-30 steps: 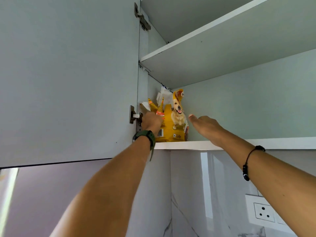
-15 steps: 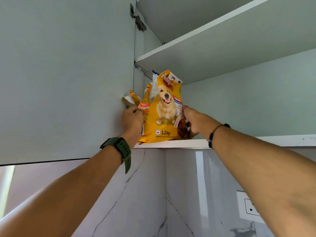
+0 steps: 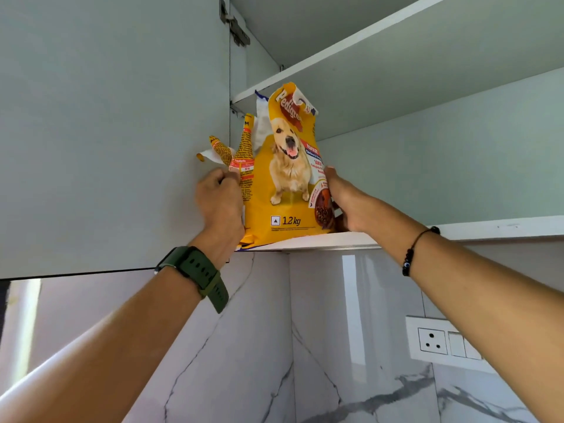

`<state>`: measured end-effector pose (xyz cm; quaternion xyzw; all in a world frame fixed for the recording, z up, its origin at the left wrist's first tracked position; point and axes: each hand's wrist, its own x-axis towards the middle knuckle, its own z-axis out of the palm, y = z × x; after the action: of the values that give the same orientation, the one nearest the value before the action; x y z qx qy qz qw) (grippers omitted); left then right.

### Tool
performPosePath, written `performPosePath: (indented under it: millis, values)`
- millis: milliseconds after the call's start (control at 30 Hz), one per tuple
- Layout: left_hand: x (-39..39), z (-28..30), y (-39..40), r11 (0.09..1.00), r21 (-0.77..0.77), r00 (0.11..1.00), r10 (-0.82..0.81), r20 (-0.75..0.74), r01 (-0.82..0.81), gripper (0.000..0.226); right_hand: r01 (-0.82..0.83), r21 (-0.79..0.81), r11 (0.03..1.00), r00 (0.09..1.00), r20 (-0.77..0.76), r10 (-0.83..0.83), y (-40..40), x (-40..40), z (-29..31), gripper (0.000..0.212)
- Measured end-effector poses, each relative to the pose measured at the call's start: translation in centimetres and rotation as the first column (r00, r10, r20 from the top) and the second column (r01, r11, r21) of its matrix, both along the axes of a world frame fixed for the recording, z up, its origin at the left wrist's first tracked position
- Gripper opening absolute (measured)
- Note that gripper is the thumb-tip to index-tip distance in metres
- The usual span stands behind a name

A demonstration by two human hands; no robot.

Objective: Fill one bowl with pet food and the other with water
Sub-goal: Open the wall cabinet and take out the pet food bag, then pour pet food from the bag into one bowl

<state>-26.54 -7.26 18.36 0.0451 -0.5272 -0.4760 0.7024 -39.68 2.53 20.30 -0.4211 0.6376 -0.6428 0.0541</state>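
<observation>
A yellow pet food bag (image 3: 287,190) with a dog picture and "1.2 kg" stands upright at the front edge of the lower cupboard shelf (image 3: 476,230), its torn top open. My left hand (image 3: 219,203) grips the bag's left side near the folded flap. My right hand (image 3: 345,199) presses against the bag's right side, fingers around its lower corner. The bag's bottom left corner hangs slightly over the shelf edge. No bowls are in view.
The open cupboard door (image 3: 106,132) hangs just left of my left hand. An upper shelf (image 3: 396,47) sits above the bag. Below are a marble-patterned wall (image 3: 305,346) and a white wall socket (image 3: 433,341) at the right.
Both hands closed on the bag and drew it forward from the back of the shelf to the front edge. It now looks larger and nearer.
</observation>
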Motion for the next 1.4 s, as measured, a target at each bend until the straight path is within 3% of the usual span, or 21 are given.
performPosePath:
  millis: [167,333,533,767,833,933,1033,1100,1233,1400]
  values:
    - [2.6,-1.8,3.1,0.999,0.028,0.999,-0.027,-0.031,0.028,0.034,-0.012,-0.026,1.000,0.997,-0.073,0.011,3.9,1.8,-1.5,0.064]
    - [4.9,-6.2,6.9,0.994,0.046,0.995,-0.095,-0.021,0.096,0.046,-0.009,-0.014,1.000,0.997,-0.076,0.008,8.5,3.6,-6.9,0.058]
    - [5.5,-15.9,11.2,0.988,0.091,0.985,-0.137,0.102,0.128,0.044,-0.078,0.042,0.996,0.982,0.174,0.070,13.6,3.8,-18.9,0.059]
    - [4.7,-30.3,17.1,0.967,0.179,0.940,-0.225,0.256,0.182,0.046,-0.027,0.082,0.996,0.889,0.458,-0.013,21.2,5.4,-33.8,0.052]
    - [4.7,-34.0,18.4,0.951,0.207,0.909,-0.286,0.302,0.230,0.040,-0.022,0.084,0.996,0.853,0.521,-0.025,23.3,5.4,-37.4,0.054]
    - [5.2,-39.1,20.3,0.903,0.291,0.859,-0.402,0.316,0.316,0.038,-0.012,0.087,0.996,0.803,0.594,-0.042,26.8,6.3,-41.8,0.074]
    - [5.2,-44.2,22.0,0.840,0.383,0.776,-0.518,0.359,0.384,0.045,0.066,0.074,0.995,0.730,0.676,-0.099,29.7,7.3,-46.4,0.052]
    - [5.5,-46.4,22.7,0.812,0.435,0.738,-0.558,0.380,0.390,0.047,0.045,0.045,0.998,0.762,0.644,-0.064,31.2,8.3,-48.3,0.050]
    - [5.1,-50.0,22.8,0.768,0.486,0.642,-0.628,0.440,0.417,0.032,0.076,0.075,0.994,0.768,0.631,-0.107,32.9,9.7,-52.0,0.092]
    - [2.9,-51.9,22.7,0.737,0.495,0.546,-0.674,0.497,0.460,0.040,0.196,0.084,0.977,0.771,0.603,-0.207,33.0,9.9,-54.8,0.090]
